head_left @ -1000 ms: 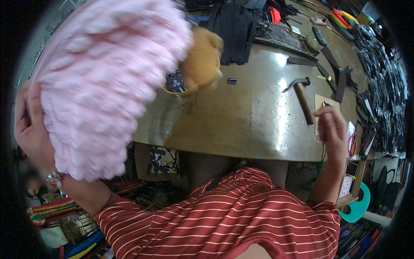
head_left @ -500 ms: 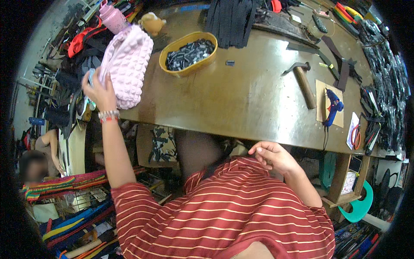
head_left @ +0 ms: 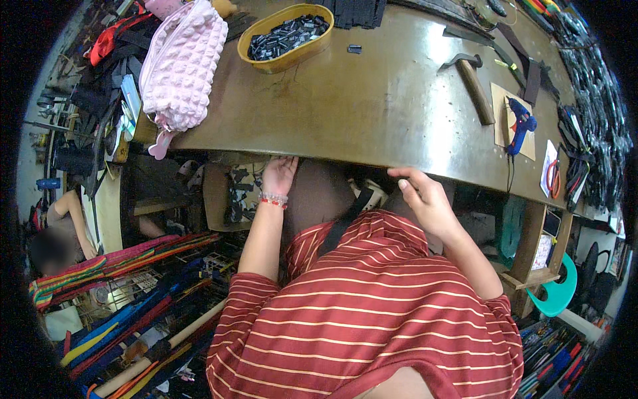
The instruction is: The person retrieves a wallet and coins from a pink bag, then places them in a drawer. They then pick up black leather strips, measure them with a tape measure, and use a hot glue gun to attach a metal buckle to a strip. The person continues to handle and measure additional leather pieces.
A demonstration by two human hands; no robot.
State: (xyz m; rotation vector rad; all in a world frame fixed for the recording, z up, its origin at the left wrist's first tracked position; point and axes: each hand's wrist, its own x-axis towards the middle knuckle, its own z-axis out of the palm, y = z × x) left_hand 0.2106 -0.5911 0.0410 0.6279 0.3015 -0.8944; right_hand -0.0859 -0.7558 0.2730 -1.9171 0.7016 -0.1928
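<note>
My left hand [head_left: 280,178] is at the table's front edge, palm turned up, its stretched fingers reaching to the underside of the edge; nothing shows in it. To its right, my right hand [head_left: 428,205] hovers by the same edge, forefinger extended and thumb apart, also without anything visible in it. The brown table [head_left: 319,120] spreads out in front of both. A puffy pink zip pouch [head_left: 185,70] lies at its left. Farther back, an oval yellow tub [head_left: 284,62] holds many small dark pieces, and one similar small piece [head_left: 355,48] lies beside it.
A hammer [head_left: 475,90], a blue glue gun [head_left: 520,125] on cardboard and orange-handled scissors [head_left: 553,178] lie at the right. Black straps [head_left: 355,12] are at the back. Below left hang colourful woven bands [head_left: 119,263]; another person's arm [head_left: 78,223] shows beyond.
My left hand has left the pink pouch's left side and moved right and nearer, to the table edge. My right hand's forefinger has straightened. The view has tipped downward.
</note>
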